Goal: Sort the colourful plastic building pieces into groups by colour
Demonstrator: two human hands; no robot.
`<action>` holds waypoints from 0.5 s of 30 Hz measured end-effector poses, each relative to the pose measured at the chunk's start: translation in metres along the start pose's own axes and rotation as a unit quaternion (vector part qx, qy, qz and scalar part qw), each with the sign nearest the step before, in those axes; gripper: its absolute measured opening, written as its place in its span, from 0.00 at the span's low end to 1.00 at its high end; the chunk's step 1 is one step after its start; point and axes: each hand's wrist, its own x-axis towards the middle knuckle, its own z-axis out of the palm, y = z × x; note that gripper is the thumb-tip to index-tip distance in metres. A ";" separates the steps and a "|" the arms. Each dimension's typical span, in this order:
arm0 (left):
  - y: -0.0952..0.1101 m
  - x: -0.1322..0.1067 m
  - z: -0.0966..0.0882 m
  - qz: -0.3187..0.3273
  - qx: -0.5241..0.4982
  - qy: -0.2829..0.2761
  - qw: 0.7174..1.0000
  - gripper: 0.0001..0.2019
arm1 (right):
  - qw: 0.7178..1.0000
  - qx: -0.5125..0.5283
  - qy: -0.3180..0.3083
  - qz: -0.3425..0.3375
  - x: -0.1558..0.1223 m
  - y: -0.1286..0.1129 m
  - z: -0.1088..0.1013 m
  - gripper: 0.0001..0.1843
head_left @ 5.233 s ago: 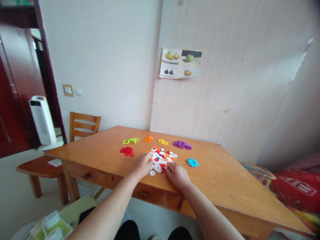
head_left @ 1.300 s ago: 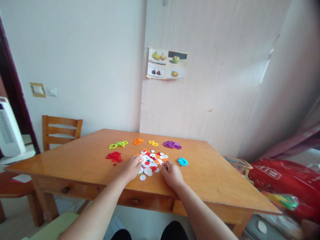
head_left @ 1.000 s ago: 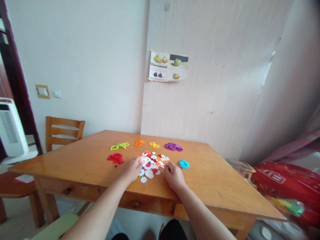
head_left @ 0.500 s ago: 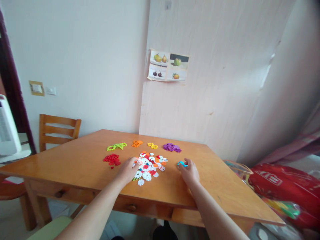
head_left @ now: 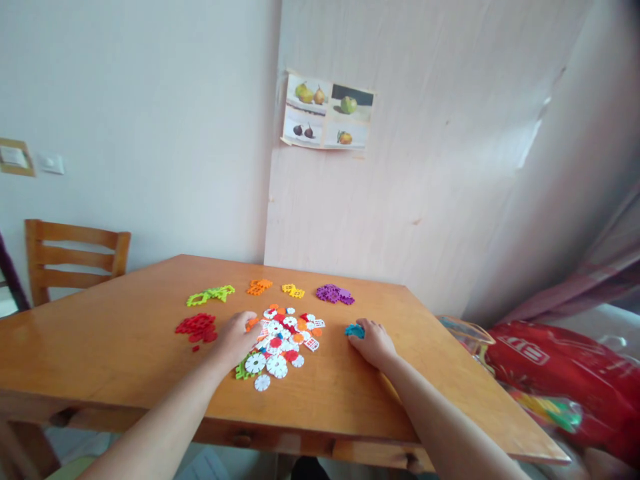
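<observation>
A mixed pile of plastic building pieces [head_left: 277, 364], mostly white notched discs with red, orange, green and blue ones among them, lies mid-table. At its left edge is my left hand [head_left: 235, 340], thumb and forefinger apart. An orange piece [head_left: 251, 325] shows between those fingers; whether they touch it I cannot tell. To the right of the pile my right hand [head_left: 374, 343] rests low on the table, its fingers apart beside a small blue cluster of pieces [head_left: 355, 331]. Part of that cluster is covered by the hand.
Sorted groups lie around the pile: red pieces [head_left: 197, 325], lime-green pieces [head_left: 212, 295], orange pieces [head_left: 259, 287], yellow pieces [head_left: 293, 291] and purple pieces [head_left: 335, 293]. The wooden table [head_left: 125, 340] meets the wall. A chair [head_left: 77, 253] stands left, a red bag [head_left: 550, 360] right.
The view has turned slightly right and moved closer. My right hand has lowered over the blue pieces. My left hand stays at the pile's left edge, with the orange piece now showing more clearly.
</observation>
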 end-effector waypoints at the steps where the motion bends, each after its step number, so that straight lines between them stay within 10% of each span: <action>1: 0.000 0.001 0.000 0.000 0.004 -0.001 1.000 0.18 | 1.000 0.000 -0.002 -0.005 0.003 0.002 0.000 0.25; 15: -0.008 -0.008 -0.002 -0.090 -0.126 -0.022 0.988 0.22 | 0.993 -0.037 0.028 0.109 0.133 0.074 0.019 0.26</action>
